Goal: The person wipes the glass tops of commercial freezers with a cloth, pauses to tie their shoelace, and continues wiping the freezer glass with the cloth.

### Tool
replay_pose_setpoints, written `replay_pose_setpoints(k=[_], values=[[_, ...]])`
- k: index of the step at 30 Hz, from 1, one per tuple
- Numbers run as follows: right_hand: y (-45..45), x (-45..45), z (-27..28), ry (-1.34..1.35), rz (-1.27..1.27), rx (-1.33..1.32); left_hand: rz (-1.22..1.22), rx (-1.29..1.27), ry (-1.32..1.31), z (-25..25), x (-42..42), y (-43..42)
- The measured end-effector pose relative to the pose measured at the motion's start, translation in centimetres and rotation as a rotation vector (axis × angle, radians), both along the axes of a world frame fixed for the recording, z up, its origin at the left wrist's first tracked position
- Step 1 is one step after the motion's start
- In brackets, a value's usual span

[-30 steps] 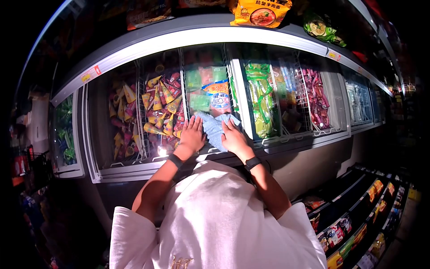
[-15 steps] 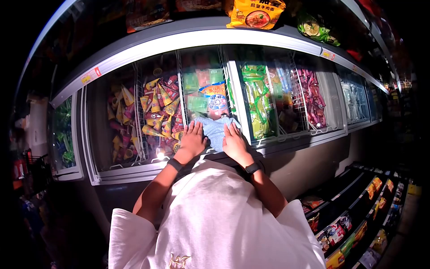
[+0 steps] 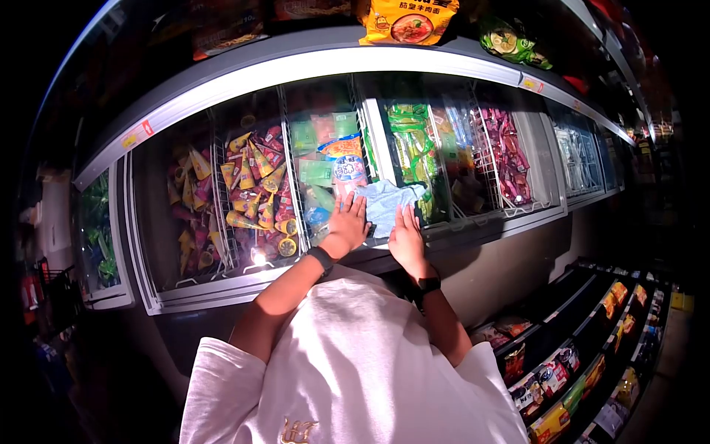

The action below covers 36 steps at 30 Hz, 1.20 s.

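Observation:
A light blue cloth (image 3: 388, 201) lies crumpled over the glass top of a chest freezer (image 3: 222, 287), across the white frame bar between two panes. My left hand (image 3: 346, 226) is flat with its fingers stretched out, at the cloth's left edge and partly on the glass. On the cloth's lower right part rests my right hand (image 3: 407, 238), fingers extended and slightly apart. Under the glass by my left hand are ice-cream packs (image 3: 347, 166) in blue, pink and green wrappers. Green packages (image 3: 414, 144) lie beneath the pane right of the bar.
Yellow and red cone-shaped packs (image 3: 255, 174) fill wire-divided sections at the left. Above the freezer runs a shelf edge (image 3: 296, 63) carrying a yellow noodle packet (image 3: 407, 21) and a green packet (image 3: 510, 44). Low racks of packaged goods (image 3: 555, 377) stand at the lower right.
Both hands and the cloth have shifted right, and the cloth now spreads over the frame bar towards the right pane. The view has moved slightly too.

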State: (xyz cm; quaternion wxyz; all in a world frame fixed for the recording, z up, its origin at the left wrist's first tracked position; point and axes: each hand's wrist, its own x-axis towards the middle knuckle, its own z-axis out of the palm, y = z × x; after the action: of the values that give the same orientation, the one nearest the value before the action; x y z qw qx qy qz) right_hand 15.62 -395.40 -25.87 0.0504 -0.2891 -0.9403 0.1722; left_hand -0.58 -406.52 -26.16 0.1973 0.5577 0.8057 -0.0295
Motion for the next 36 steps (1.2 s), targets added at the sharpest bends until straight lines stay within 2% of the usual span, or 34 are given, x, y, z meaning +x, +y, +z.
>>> replay_pose_setpoints(k=[12,21,26,31,36], values=[[4.4,-6.3,-0.3,-0.102,-0.007,-0.114,0.149,0.017,0.029,-0.1,-2.2,2.3],[1.7,-1.1,0.3,-0.083,0.091,-0.143,0.117,0.059,-0.021,0.1,-2.4,-2.9],[3.5,-2.0,0.5,-0.099,0.057,-0.153,0.099,-0.089,0.005,1.4,-2.6,0.2],[4.1,-4.4,0.2,-0.094,-0.033,-0.173,0.095,-0.051,0.011,0.3,-2.8,1.5],[1.6,-1.9,0.9,-0.057,0.064,-0.145,0.034,0.004,0.044,-0.2,-2.5,-1.5]])
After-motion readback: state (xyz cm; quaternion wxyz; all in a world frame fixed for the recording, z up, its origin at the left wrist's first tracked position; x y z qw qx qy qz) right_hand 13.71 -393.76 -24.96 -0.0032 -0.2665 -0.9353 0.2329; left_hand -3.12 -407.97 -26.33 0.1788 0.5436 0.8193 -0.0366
